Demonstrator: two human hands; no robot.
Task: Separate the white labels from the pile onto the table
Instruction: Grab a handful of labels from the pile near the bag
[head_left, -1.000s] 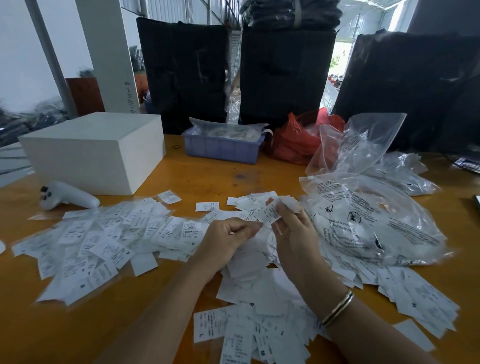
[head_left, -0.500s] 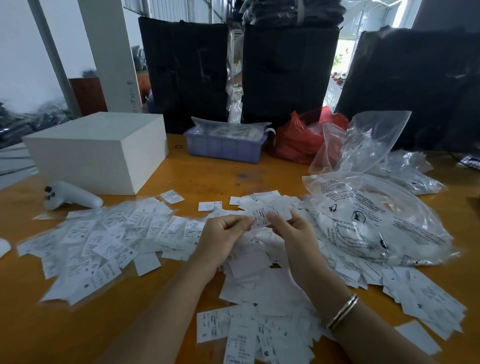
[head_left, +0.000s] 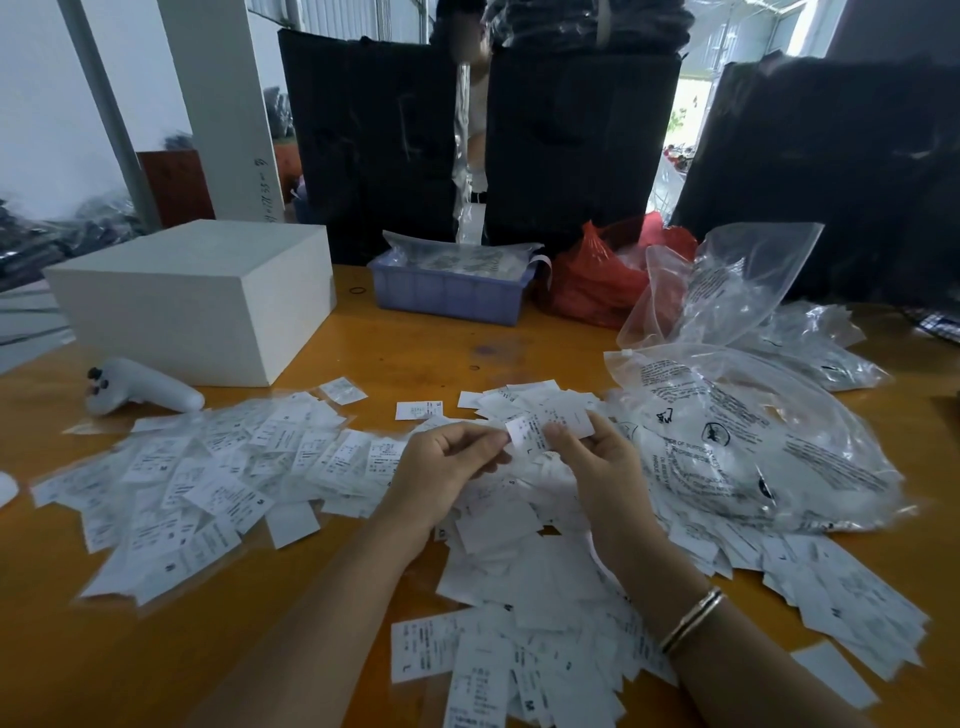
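Note:
A big pile of white labels (head_left: 524, 582) covers the middle and front of the wooden table (head_left: 426, 353). A second spread of white labels (head_left: 208, 467) lies to the left of my hands. Above the pile, my left hand (head_left: 447, 467) and my right hand (head_left: 597, 462) meet, and both pinch a small bunch of white labels (head_left: 535, 431) held between their fingertips. My right wrist wears a bracelet. One label (head_left: 418, 410) lies alone just beyond my hands.
A white box (head_left: 197, 296) and a white controller (head_left: 140, 387) sit at the left. A blue bin (head_left: 449, 291) and a red bag (head_left: 597, 280) stand at the back. Clear plastic bags (head_left: 753, 436) lie at the right, black bags behind.
My hands have come closer together, and both now pinch the small bunch of labels, which sits a little higher above the pile than before.

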